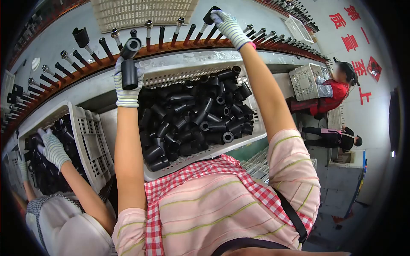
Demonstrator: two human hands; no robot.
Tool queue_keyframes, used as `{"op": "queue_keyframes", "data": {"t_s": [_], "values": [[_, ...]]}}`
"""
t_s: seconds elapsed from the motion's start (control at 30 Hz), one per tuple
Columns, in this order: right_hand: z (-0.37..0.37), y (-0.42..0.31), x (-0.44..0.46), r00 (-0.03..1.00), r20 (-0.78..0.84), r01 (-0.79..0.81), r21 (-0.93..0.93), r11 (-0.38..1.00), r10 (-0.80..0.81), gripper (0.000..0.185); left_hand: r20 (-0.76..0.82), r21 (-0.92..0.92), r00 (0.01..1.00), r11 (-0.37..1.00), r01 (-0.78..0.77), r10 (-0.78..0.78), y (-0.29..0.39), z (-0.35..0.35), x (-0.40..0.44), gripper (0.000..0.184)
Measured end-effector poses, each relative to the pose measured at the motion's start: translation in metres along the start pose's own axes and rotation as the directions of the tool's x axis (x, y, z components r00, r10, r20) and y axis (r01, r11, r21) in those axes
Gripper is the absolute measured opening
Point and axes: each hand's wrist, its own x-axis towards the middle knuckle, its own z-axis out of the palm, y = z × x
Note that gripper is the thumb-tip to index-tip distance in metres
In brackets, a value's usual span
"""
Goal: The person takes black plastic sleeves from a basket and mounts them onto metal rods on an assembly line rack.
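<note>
Rail, orange-brown, set with upright rods. Crate, pale perforated plastic, heaped with loose black fittings. Right hand, striped-gloved, farther out, closed around a single fitting at a rod's tip. Left hand, striped-gloved, gripping an upper fitting and a lower fitting, both left of the right hand; lower one's long axis roughly along the left forearm.

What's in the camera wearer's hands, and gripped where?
Left hand: black tubular pieces, exact grip hidden. Right hand: another black piece, gripped by its side.

A black fitting partly hides the left grip.
</note>
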Motion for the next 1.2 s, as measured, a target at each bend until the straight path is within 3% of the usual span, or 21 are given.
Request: {"op": "queue_keyframes", "data": {"t_s": [0.07, 0.1, 0.13, 0.17, 0.2, 0.23, 0.3, 0.4, 0.5, 0.53, 0.57, 0.63, 0.7, 0.77, 0.83, 0.9, 0.97, 1.03, 1.07, 1.13, 1.2], "values": [[-0.023, -0.070, -0.031, 0.984, -0.172, 0.019, -0.113, 0.993, -0.039, 0.029, 0.086, -0.137, 0.995, 0.989, 0.059, -0.047, 0.002, -0.022, 0.011, 0.021], [-0.017, -0.086, -0.043, 0.957, -0.244, 0.182, 0.079, 0.980, -0.158, 0.022, 0.179, -0.265, 0.980, 0.955, 0.130, -0.084, 0.004, -0.028, 0.015, 0.021], [-0.007, -0.109, -0.064, 0.936, -0.252, 0.283, 0.132, 0.950, -0.244, 0.016, 0.118, -0.271, 0.991, 0.958, 0.092, -0.061, 0.007, -0.021, 0.012, 0.019], [0.006, -0.130, -0.087, 0.944, 0.099, 0.317, -0.022, 0.948, -0.314, 0.014, 0.118, -0.276, 0.992, 0.958, 0.079, -0.048, 0.008, -0.023, 0.013, 0.019], [-0.003, -0.166, -0.106, 0.796, 0.445, 0.497, -0.093, 0.863, -0.411, 0.014, 0.195, -0.283, 0.979, 0.953, 0.112, -0.057, 0.007, -0.026, 0.014, 0.016], [0.005, -0.182, -0.134, 0.705, 0.506, 0.547, 0.059, 0.835, -0.497, 0.018, 0.273, -0.284, 0.960, 0.947, 0.149, -0.070, 0.005, -0.027, 0.016, 0.015], [0.071, -0.166, -0.173, 0.732, 0.356, 0.531, 0.235, 0.814, -0.580, 0.023, 0.292, -0.279, 0.952, 0.945, 0.171, -0.086, 0.002, -0.023, 0.015, 0.015], [0.120, -0.161, -0.191, 0.763, 0.408, 0.476, 0.172, 0.863, -0.502, 0.033, 0.028, -0.126, 0.995, 0.987, 0.098, -0.095, -0.001, -0.019, 0.016, 0.016], [0.146, -0.158, -0.195, 0.705, 0.487, 0.521, 0.139, 0.842, -0.516, 0.041, 0.023, -0.099, 0.999, 0.994, 0.035, -0.033, -0.002, -0.015, 0.008, 0.018], [0.141, -0.158, -0.194, 0.683, 0.543, 0.493, 0.151, 0.857, -0.488, 0.042, 0.047, -0.099, 0.992, 0.988, 0.120, -0.116, 0.001, -0.012, 0.009, 0.020], [0.144, -0.155, -0.193, 0.703, 0.476, 0.513, 0.174, 0.841, -0.528, 0.034, 0.008, -0.086, 0.997, 0.993, 0.076, -0.075, -0.001, -0.008, 0.007, 0.020], [0.129, -0.161, -0.189, 0.689, 0.613, 0.400, 0.124, 0.908, -0.387, 0.032, 0.193, -0.093, 0.966, 0.976, 0.194, -0.174, 0.001, -0.024, 0.018, 0.019], [0.130, -0.158, -0.195, 0.645, 0.670, 0.419, 0.094, 0.903, -0.369, 0.029, 0.028, -0.107, 0.994, 0.988, 0.110, -0.107, 0.003, -0.005, 0.006, 0.020], [0.107, -0.154, -0.200, 0.584, 0.743, 0.389, 0.099, 0.916, -0.328, 0.025, 0.076, -0.183, 0.991, 0.976, 0.121, -0.108, 0.002, -0.023, 0.013, 0.021], [0.087, -0.135, -0.203, 0.579, 0.716, 0.354, 0.210, 0.911, -0.390, 0.025, 0.043, -0.193, 0.996, 0.977, 0.085, -0.078, 0.003, -0.021, 0.011, 0.020], [0.057, -0.117, -0.193, 0.643, 0.583, 0.263, 0.440, 0.859, -0.496, 0.023, 0.148, -0.189, 0.986, 0.976, 0.111, -0.083, 0.003, -0.026, 0.012, 0.019], [0.011, -0.104, -0.164, 0.784, 0.391, 0.167, 0.615, 0.771, -0.482, 0.016, 0.220, -0.208, 0.973, 0.971, 0.121, -0.074, 0.003, -0.027, 0.013, 0.017], [-0.028, -0.078, -0.128, 0.958, 0.204, 0.093, 0.450, 0.888, -0.203, 0.015, 0.200, -0.219, 0.978, 0.970, 0.110, -0.065, 0.003, -0.035, 0.019, 0.017], [-0.035, -0.040, -0.104, 0.952, -0.072, 0.307, 0.301, 0.903, -0.299, 0.017, 0.188, -0.226, 0.980, 0.969, 0.101, -0.058, 0.002, -0.037, 0.022, 0.016], [-0.068, -0.008, -0.070, 0.949, -0.301, 0.154, 0.168, 0.974, -0.098, 0.013, 0.170, -0.228, 0.984, 0.968, 0.099, -0.061, 0.003, -0.021, 0.016, 0.017], [-0.075, 0.033, -0.041, 0.932, -0.357, -0.043, 0.057, 0.997, 0.060, 0.013, 0.103, -0.211, 0.993, 0.975, 0.073, -0.052, 0.003, -0.014, 0.012, 0.022]]}}
